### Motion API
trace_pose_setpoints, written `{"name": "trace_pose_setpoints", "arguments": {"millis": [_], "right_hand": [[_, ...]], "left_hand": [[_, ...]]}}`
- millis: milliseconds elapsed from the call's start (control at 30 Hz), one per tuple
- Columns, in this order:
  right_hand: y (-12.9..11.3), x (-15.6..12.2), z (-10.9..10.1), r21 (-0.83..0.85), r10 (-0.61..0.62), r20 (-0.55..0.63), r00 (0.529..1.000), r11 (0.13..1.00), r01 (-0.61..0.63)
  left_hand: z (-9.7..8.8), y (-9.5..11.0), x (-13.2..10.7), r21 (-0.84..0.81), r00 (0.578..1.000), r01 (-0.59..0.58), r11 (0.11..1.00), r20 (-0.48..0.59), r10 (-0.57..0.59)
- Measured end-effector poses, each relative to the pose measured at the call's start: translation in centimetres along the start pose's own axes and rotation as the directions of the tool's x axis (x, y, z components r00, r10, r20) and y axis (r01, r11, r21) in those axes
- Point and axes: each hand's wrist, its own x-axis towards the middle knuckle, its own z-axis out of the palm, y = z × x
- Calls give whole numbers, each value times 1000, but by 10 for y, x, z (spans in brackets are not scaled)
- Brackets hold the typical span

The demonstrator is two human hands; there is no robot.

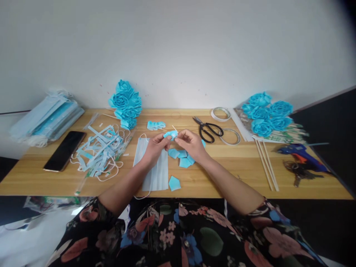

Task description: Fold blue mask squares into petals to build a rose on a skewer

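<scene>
My left hand [154,147] and my right hand [189,144] meet above the middle of the wooden table [228,170]. Both pinch a small rolled blue piece [170,135] with a thin stick poking out of it. Under my left hand lies a flat face mask [156,174]. Several cut blue petal pieces [181,157] lie below my right hand. One more petal piece [174,183] sits near the front edge.
Black scissors [209,130] and two tape rolls [221,113] lie right of my hands. Finished blue flowers stand at the back [126,102] and at the right [264,113], with wooden sticks [266,163], a blue glue gun [302,152] and keys [299,171]. At left: mask scraps [98,152], a phone [65,150], stacked masks [47,118].
</scene>
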Motion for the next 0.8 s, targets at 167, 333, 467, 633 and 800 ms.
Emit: {"name": "trace_pose_setpoints", "arguments": {"millis": [167, 333, 467, 633, 800], "right_hand": [[-6, 0, 0, 2, 24, -13, 1000, 1000, -24], [-5, 0, 0, 4, 39, -37, 999, 999, -39], [-5, 0, 0, -12, 45, -39, 998, 999, -46], [-10, -1, 0, 11, 48, -4, 999, 999, -48], [-8, -1, -1, 135, 85, 43, 995, 987, -90]], "left_hand": [[1, 3, -2, 50, 1000, -14, 999, 2, 14], [3, 6, -1, 66, 1000, -19, 998, 9, 19], [2, 4, 0, 50, 1000, -8, 999, 2, 8], [1, 4, 1, 77, 999, -20, 997, -31, 22], [2, 8, 0, 67, 999, -7, 998, -43, 10]]}}
